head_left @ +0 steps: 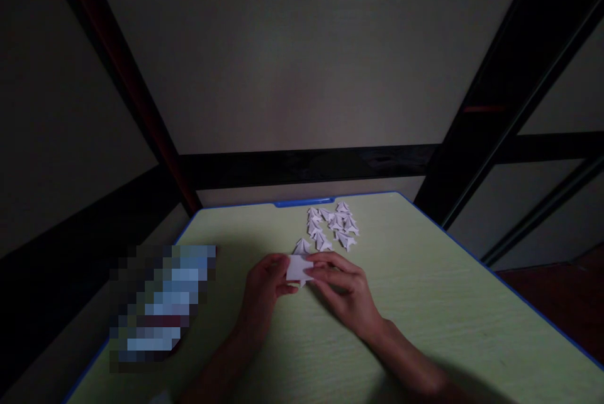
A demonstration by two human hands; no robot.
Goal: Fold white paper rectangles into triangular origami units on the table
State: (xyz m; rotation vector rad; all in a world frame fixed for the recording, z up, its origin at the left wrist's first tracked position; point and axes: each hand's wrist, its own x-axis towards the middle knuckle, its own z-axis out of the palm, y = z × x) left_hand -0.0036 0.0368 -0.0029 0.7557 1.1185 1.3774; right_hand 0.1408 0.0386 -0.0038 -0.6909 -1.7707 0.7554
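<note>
Between my two hands is a small white piece of paper, raised above the table. My left hand pinches its left edge between thumb and fingers. On the right edge, the fingers of my right hand are closed on the same paper. Just beyond the hands lie several folded white paper figures, grouped loosely together. One paper figure sits nearest, partly hidden behind the held paper. A small white tip shows below the held paper; I cannot tell which piece it belongs to.
The pale green table has a blue rim and a blue handle-like strip at its far edge. A blurred-out, pixelated object lies at the left side. Panelled doors or walls rise directly behind the table.
</note>
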